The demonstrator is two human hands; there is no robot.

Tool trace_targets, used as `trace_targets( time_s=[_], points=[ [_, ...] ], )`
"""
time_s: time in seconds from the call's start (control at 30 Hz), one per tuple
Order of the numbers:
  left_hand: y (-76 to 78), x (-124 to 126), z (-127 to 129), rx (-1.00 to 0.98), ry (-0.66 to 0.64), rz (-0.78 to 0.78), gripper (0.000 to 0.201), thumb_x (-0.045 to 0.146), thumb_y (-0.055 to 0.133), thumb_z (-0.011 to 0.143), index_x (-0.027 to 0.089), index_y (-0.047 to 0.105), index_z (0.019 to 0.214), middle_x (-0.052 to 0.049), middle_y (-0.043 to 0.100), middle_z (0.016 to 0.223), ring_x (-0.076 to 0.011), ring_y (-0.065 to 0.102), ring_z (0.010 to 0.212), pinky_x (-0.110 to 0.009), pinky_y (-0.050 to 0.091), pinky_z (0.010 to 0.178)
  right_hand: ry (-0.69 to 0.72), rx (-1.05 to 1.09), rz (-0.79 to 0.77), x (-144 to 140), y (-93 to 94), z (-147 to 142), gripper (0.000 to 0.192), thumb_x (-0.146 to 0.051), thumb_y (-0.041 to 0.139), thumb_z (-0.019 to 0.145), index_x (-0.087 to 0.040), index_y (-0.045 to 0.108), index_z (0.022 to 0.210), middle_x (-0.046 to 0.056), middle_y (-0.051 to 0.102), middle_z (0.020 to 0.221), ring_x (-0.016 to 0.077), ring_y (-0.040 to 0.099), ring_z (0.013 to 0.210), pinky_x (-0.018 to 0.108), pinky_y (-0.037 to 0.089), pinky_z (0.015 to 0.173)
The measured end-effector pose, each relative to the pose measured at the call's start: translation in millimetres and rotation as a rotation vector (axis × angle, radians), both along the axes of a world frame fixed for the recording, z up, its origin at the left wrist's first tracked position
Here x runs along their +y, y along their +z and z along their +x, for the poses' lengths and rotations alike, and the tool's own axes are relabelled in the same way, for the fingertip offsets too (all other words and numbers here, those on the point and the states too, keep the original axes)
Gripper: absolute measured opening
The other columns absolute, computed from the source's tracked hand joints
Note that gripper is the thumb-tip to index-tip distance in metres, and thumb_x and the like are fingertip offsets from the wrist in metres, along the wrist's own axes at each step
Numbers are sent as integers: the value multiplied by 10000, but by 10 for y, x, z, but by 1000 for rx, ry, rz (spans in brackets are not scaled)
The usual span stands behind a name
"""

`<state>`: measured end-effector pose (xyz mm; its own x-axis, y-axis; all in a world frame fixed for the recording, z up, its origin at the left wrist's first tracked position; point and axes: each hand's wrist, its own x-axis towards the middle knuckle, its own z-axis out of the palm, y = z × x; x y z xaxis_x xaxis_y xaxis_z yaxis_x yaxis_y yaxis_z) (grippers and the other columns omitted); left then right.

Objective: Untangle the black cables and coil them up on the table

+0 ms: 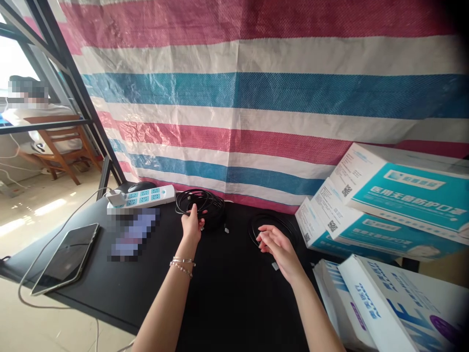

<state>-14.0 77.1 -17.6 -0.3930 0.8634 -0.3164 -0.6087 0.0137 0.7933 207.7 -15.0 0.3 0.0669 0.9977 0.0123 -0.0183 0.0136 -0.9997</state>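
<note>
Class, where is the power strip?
In the head view, the power strip lies back left on the table, beside black cables held by the left hand.

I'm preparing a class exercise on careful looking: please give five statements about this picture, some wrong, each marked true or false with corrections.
1. The left hand holds a black cable coil. True.
2. The right hand touches the tablet. False: it is at another black coil.
3. A white plug sits in the power strip. True.
4. The striped sheet covers the tabletop. False: it hangs behind.
5. Teal-and-white boxes are stacked at the picture's right. True.
</note>
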Motion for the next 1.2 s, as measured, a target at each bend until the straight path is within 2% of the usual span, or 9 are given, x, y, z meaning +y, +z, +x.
trace_targets(
  time_s=[0.2,0.33,0.4,0.53,0.67,0.87,1.03,1.2],
  points=[
    [-79,10,-30,188,-82,46,367,414,688,626,157,426,649,-3,561,497,-36,361,255,-153,227,262,-9,-19,-20,24,-43,-9,336,-455,685,666,-198,594,864,8,586,719,127,532,597,250,434,547],
    [-89,-9,-69,293,-132,29,351,451,653,653,159,457,656,44,470,394,-66,381,247,-160,246,270,-11,-31,-33,46,-85,8,349,-465,681,667,-196,588,869,9,588,717,123,532,596,250,439,552],
    [-70,-24,-88,284,-151,8,334,459,627,679,167,465,701,53,458,378,-82,398,252,-167,269,283,-13,-35,-34,45,-79,7,350,-469,683,664,-196,590,864,9,588,709,121,532,589,250,443,548],
    [-13,-57,-109,201,-206,-2,340,509,515,752,173,471,775,14,543,459,-81,400,253,-176,275,291,-31,-43,-27,28,-44,-12,345,-473,693,650,-197,606,837,10,590,688,123,539,577,256,457,536],
    [-8,-67,-89,199,-155,-13,286,480,475,794,208,399,841,47,535,470,-71,383,251,-172,289,309,-32,-51,-23,30,-49,-15,347,-477,692,651,-195,609,836,12,590,685,122,538,567,257,458,529],
    [-74,-38,-74,182,-113,75,239,387,492,782,219,324,806,72,514,451,-57,349,249,-160,245,320,-27,-53,-30,43,-91,9,353,-479,693,652,-194,607,843,10,592,689,120,539,572,251,454,535],
    [-83,-29,-147,112,-173,144,199,346,466,740,208,323,733,17,564,494,-51,324,255,-182,223,325,-18,-61,-32,56,-111,17,352,-473,686,663,-191,597,854,13,587,698,121,535,582,253,449,540],
    [-99,-28,-183,78,-242,187,219,343,487,709,210,320,754,-5,608,546,-40,302,255,-183,190,334,-16,-66,-35,59,-121,20,361,-480,684,661,-190,596,856,14,589,700,123,537,586,257,448,543]
  ],
)
